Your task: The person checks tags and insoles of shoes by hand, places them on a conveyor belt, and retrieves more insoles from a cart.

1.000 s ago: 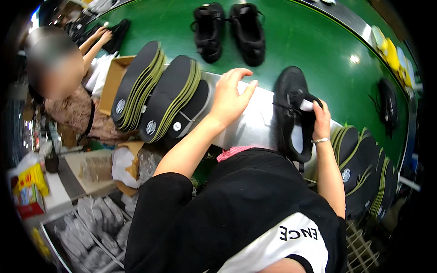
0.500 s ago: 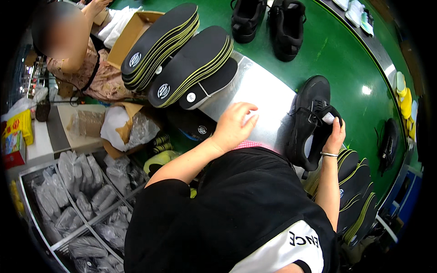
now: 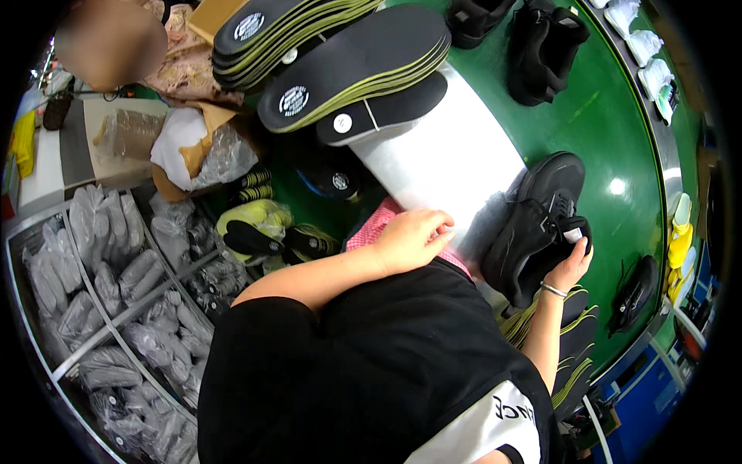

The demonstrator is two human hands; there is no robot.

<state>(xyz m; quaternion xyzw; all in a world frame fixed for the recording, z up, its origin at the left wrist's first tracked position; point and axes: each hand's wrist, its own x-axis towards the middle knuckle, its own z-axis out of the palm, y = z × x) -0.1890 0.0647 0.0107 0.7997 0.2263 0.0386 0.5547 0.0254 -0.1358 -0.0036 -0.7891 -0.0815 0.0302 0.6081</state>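
Note:
My right hand (image 3: 570, 267) grips a black lace-up shoe (image 3: 533, 224) at its tongue, thumb on a small white label (image 3: 573, 234). The shoe rests at the right end of a shiny metal plate (image 3: 456, 135), toe pointing away. My left hand (image 3: 417, 238) is just above the plate's near edge, beside pink checked cloth (image 3: 379, 224). Its fingers curl loosely, thumb apart, with nothing visible in them. Ahead of it lie black insoles with yellow-green edges, stacked in a near pile (image 3: 363, 66) and a farther pile (image 3: 267, 46). A banded dark insole pair (image 3: 394, 112) lies by the near pile.
Two black shoes (image 3: 545, 54) (image 3: 471, 19) stand on the green table (image 3: 618, 139); another shoe (image 3: 635, 294) lies right. More insoles (image 3: 576, 332) are by my right forearm. Left is a divided metal crate (image 3: 100, 332) of plastic-wrapped grey items. A person (image 3: 185, 62) is at the far left.
The view has shifted, so the insole piles and crate sit differently in it. My left hand has drawn back toward me, its fingers more curled. My right hand still holds the shoe's tongue.

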